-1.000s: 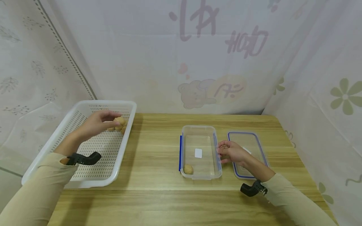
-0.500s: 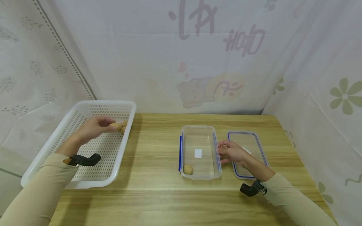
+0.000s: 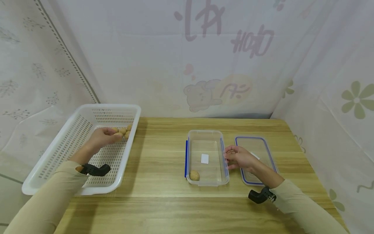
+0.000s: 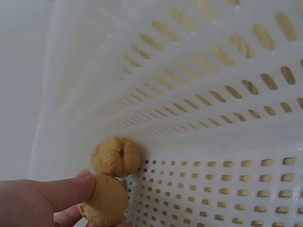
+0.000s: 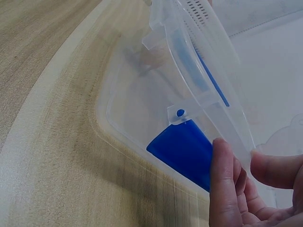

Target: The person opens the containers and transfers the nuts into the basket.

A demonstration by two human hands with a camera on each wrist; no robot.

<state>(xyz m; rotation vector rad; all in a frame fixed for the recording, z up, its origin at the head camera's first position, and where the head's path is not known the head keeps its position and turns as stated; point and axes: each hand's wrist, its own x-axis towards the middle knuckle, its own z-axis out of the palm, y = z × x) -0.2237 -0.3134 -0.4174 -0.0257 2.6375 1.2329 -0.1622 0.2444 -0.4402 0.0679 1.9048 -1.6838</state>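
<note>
My left hand (image 3: 102, 140) reaches into the white slotted basket (image 3: 122, 162), among several round tan balls (image 3: 122, 131). In the left wrist view, my thumb and fingers pinch one creased tan ball (image 4: 106, 201), which touches a second ball (image 4: 117, 157) with folds meeting at a dimple. Exactly what kind they are is unclear. With my right hand (image 3: 239, 158) I grip the right side of a clear plastic food box (image 3: 208, 182); the right wrist view has the thumb at its rim and fingers by a blue clasp (image 5: 182, 153). Another tan ball (image 3: 194, 175) lies in the box's near left corner.
A clear lid with a blue seal (image 3: 253, 139) lies flat right of the box, partly under my right hand. Bare wooden table (image 3: 160, 162) separates basket and box. Patterned cloth (image 3: 160, 65) hangs behind and at both sides.
My left hand first shifts left and lower with a ball, then comes slightly down and back right, deeper among the balls. The right hand and box stay in place.
</note>
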